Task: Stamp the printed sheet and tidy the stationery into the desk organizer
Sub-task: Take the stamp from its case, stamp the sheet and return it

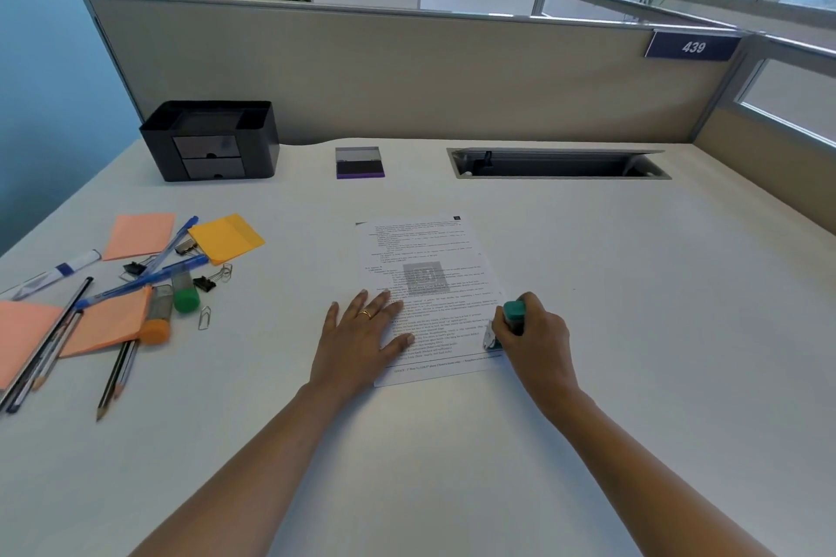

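Tabletop [633, 285]: white, with a slot-shaped recess along the far edge.

Partition [407, 72]: grey-beige panel behind the tabletop. It carries a dark blue plate [692, 46] reading "439" in white.

Desk organizer [210, 140]: black, at the far left, open compartments on top and two small grey drawers in front, both closed.

Printed sheet [425, 249]: white page flat at mid-tabletop, slightly skewed, dense black text with a grey square figure mid-page. The print is too small to read.

Left grip [362, 330]: wide and flat, fingers spread, pressing the sheet's lower left part. There is a ring on one finger.

Right grip [534, 326]: closed round the stamp [513, 314], at the sheet's lower right corner.

Sticky notes: a pink pad [138, 235] and a yellow-orange pad [226, 237] at the left, with larger pink sheets nearer.

Ink pad [359, 163]: purple base, lid open, just right of the organizer.

Blue pens [181, 235], white marker [68, 269] and pencils [113, 380]: scattered across the notes.

Stamp: teal top, pale base tilted, touching the sheet.

Binder clip [204, 284], black; paper clip [204, 317], silver.
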The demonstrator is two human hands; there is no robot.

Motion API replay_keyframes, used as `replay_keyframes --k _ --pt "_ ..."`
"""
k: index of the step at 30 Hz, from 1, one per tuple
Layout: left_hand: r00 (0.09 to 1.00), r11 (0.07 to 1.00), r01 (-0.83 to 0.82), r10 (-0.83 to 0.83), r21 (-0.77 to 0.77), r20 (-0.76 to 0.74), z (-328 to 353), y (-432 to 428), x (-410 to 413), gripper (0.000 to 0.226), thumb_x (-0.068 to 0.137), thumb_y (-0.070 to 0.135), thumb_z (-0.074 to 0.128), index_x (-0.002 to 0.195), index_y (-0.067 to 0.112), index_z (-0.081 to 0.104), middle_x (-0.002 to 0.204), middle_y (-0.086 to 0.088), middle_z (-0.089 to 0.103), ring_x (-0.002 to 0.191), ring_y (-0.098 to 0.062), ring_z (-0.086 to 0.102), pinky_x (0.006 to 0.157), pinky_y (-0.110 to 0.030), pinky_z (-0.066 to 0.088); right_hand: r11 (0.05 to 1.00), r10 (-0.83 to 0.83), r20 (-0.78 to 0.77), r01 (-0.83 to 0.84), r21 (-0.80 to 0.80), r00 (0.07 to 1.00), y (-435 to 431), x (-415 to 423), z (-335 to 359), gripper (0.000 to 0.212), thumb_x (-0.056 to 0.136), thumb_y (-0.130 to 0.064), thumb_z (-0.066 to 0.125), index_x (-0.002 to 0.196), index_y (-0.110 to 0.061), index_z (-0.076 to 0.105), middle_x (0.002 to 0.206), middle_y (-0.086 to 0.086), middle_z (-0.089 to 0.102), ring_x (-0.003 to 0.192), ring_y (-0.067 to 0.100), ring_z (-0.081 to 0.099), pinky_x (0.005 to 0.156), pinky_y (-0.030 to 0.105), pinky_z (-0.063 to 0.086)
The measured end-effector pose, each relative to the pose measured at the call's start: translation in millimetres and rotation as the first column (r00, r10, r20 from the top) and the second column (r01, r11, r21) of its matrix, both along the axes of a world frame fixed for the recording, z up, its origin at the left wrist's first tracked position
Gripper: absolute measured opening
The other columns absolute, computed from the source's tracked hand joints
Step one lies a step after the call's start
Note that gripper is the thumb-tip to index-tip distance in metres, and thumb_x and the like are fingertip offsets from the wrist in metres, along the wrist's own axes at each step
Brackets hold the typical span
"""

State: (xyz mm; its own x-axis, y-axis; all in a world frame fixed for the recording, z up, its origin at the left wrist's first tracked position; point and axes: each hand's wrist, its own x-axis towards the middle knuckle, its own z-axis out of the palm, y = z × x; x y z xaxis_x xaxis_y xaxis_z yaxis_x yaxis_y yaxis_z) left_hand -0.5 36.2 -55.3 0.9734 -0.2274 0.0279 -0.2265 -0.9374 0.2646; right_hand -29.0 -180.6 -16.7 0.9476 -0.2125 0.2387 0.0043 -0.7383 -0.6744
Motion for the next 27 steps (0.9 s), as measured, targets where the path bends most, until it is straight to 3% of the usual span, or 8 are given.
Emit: replay_keyframes --k 3,8,15,19,22,27 --pt "1.0 1.0 -0.015 0.016 0.004 -0.003 0.1 0.2 1.8 0.123 0.043 0.085 -0.031 0.144 0.038 0.021 0.155 0.016 0.013 0.145 -0.009 0.004 0.117 -0.043 0.0 1.0 0.001 -0.006 -0.001 -0.001 1.0 -0.5 2.2 0.8 0.019 0.089 -0.017 0.059 0.081 -0.007 0.045 0.068 0.005 0.054 0.059 0.02 0.045 0.049 0.02 0.034" --pt "1.0 1.0 -0.005 0.005 0.004 0.005 0.1 -0.2 0.1 0.109 0.053 0.085 -0.015 0.144 0.038 0.02 0.156 0.016 0.012 0.145 -0.009 0.003 0.117 -0.042 -0.001 1.0 -0.011 -0.048 0.009 -0.024 0.999 -0.1 9.6 6.4 0.021 0.089 -0.019 0.056 0.078 -0.008 0.043 0.065 0.002 0.051 0.056 0.017 0.041 0.047 0.018 0.032" --pt "1.0 1.0 -0.002 0.002 -0.003 0.006 1.8 0.1 0.3 0.102 0.057 0.081 -0.008 0.144 0.037 0.022 0.156 0.015 0.013 0.145 -0.01 0.004 0.117 -0.043 0.0 1.0 -0.007 -0.051 0.008 0.004 0.999 0.1 6.3 7.3 0.019 0.09 -0.019 0.057 0.08 -0.008 0.044 0.069 0.003 0.053 0.058 0.017 0.044 0.049 0.019 0.035" --pt "1.0 1.0 -0.012 0.012 -0.003 0.011 1.7 -0.5 0.4 0.124 0.042 0.085 -0.031 0.144 0.038 0.021 0.155 0.016 0.013 0.145 -0.01 0.004 0.117 -0.043 0.0 0.999 -0.002 -0.049 0.004 0.039 0.999 1.2 3.4 7.1 0.019 0.09 -0.019 0.057 0.08 -0.006 0.045 0.068 0.004 0.054 0.059 0.018 0.044 0.05 0.021 0.036" --pt "1.0 1.0 -0.013 0.013 -0.012 0.007 2.5 -0.1 -0.3 0.126 0.041 0.084 -0.033 0.144 0.038 0.02 0.156 0.016 0.012 0.145 -0.01 0.004 0.117 -0.043 0.0 0.998 -0.003 -0.069 0.008 0.061 0.998 0.9 5.1 10.6 0.021 0.09 -0.019 0.056 0.077 -0.008 0.044 0.065 0.0 0.049 0.054 0.012 0.039 0.049 0.019 0.033" --pt "1.0 1.0 -0.007 0.007 -0.009 0.012 2.0 0.4 -0.5 0.125 0.042 0.084 -0.033 0.144 0.037 0.021 0.156 0.015 0.013 0.145 -0.01 0.004 0.117 -0.043 0.0 0.962 -0.096 -0.095 0.117 0.246 0.991 -2.9 11.5 23.0 0.022 0.089 -0.018 0.055 0.075 -0.005 0.046 0.065 -0.002 0.046 0.06 0.015 0.043 0.048 0.018 0.039"
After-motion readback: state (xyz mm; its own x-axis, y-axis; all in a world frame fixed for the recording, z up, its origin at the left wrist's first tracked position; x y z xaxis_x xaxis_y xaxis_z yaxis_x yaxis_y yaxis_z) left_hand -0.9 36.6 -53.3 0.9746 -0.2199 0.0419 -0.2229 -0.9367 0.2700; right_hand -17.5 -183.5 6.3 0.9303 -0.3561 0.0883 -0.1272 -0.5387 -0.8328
